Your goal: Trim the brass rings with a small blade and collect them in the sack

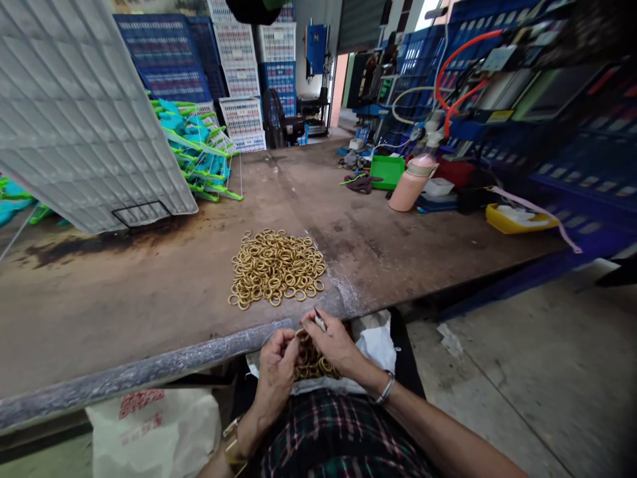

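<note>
Over my lap, my left hand (277, 368) pinches a gold-coloured ring (299, 332) between thumb and fingers. Close on its right, my right hand (334, 343) is closed around a small pointed tool (320, 321) with a pale body and a dark tip; its exact kind is unclear. Its fingertips meet the same ring. Beneath both hands, more gold rings (326, 367) lie on a white cloth or sack (378, 342) spread over my lap, partly covered by my hands. A heap of similar rings (276, 265) rests on the table just ahead.
The brown table (199, 279) has a worn, wrapped front edge. A pale corrugated panel (99, 113) leans at left, beside green and turquoise pieces (199, 146). At right stand a pink bottle (412, 184), a green tray (387, 172) and a yellow dish (520, 220). A printed bag (154, 431) hangs below.
</note>
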{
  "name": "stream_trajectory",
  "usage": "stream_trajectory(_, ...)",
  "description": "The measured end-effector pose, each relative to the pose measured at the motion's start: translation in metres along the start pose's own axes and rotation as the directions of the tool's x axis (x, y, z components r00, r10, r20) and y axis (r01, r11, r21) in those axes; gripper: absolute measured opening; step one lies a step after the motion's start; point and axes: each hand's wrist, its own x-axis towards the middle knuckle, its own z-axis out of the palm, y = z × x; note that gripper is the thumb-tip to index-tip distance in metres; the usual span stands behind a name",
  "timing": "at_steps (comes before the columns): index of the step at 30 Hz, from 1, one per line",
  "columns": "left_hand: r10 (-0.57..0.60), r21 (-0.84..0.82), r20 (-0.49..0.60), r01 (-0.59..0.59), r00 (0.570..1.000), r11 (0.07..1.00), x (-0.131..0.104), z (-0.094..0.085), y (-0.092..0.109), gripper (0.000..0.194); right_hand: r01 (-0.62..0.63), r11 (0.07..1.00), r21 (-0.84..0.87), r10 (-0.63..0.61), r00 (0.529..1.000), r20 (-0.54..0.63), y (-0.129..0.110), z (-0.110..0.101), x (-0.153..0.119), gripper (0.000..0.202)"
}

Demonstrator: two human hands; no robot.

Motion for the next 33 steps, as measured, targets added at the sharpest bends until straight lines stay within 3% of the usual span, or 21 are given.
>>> stream_trajectory(3, 0.037, 0.033, -0.063, -0.035, 0.997, 0.999, 0.003, -0.002, -0.007, 0.024, -0.058, 0.998, 0.012, 0.058, 0.998, 0.017, 0.005, 0.002, 0.001, 0.022)
stream_trajectory(6, 0.11, 0.118, -0.1, -0.098, 0.989, 0.988, 0.004, -0.003, -0.012, 0.023, -0.102, 0.994, 0.048, 0.096, 0.99, 0.107, 0.009, 0.004, 0.001, 0.031)
stream_trajectory(11, 0.182, 0.171, -0.062, -0.169, 0.981, 0.971, 0.003, -0.003, -0.009, 0.021, -0.142, 0.984, 0.106, 0.125, 0.981, 0.151, 0.01, 0.008, 0.002, 0.034)
stream_trajectory(16, 0.036, -0.005, 0.009, -0.035, 0.999, 0.999, 0.002, -0.003, -0.003, 0.026, -0.125, 0.987, 0.105, 0.11, 0.985, 0.133, 0.004, 0.008, 0.003, 0.022)
stream_trajectory(21, -0.111, -0.13, 0.101, 0.124, 0.989, 0.984, -0.001, -0.006, 0.007, 0.032, -0.059, 0.998, 0.015, 0.057, 0.989, 0.138, -0.003, 0.006, 0.002, 0.019)
stream_trajectory(28, -0.121, -0.306, 0.203, 0.18, 0.972, 0.935, -0.002, -0.009, 0.005, 0.028, -0.083, 0.996, 0.017, 0.081, 0.988, 0.135, -0.003, 0.005, 0.003, 0.024)
stream_trajectory(33, -0.132, -0.323, 0.185, 0.187, 0.974, 0.928, -0.002, -0.008, 0.004, 0.028, 0.066, 0.966, -0.251, -0.038, 0.993, 0.116, 0.0, 0.002, -0.001, 0.021)
